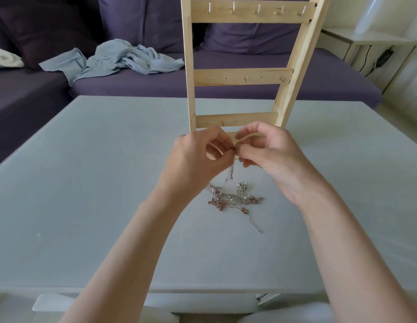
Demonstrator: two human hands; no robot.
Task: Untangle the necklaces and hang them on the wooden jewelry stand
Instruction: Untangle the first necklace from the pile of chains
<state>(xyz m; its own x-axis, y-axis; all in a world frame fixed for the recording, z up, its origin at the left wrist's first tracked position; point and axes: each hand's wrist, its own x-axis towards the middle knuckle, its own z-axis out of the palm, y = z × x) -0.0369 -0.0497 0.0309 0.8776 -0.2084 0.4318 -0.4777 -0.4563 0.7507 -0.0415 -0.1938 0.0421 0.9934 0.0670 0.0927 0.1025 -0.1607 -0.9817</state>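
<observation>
Soft even daylight, brighter at right, faint shadows, wide-angle edge bending

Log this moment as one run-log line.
hands: left and right pinch one chain | necklaces: tangled on table | stand: hooks bare

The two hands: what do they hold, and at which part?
Both the left hand and the right hand pinch the upper end of a thin silver chain; its lower part hangs into the tangled necklace pile.

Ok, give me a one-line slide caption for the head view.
Both hands, left hand and right hand, pinch one chain lifted from tangled necklaces before an empty wooden jewelry stand.
</observation>
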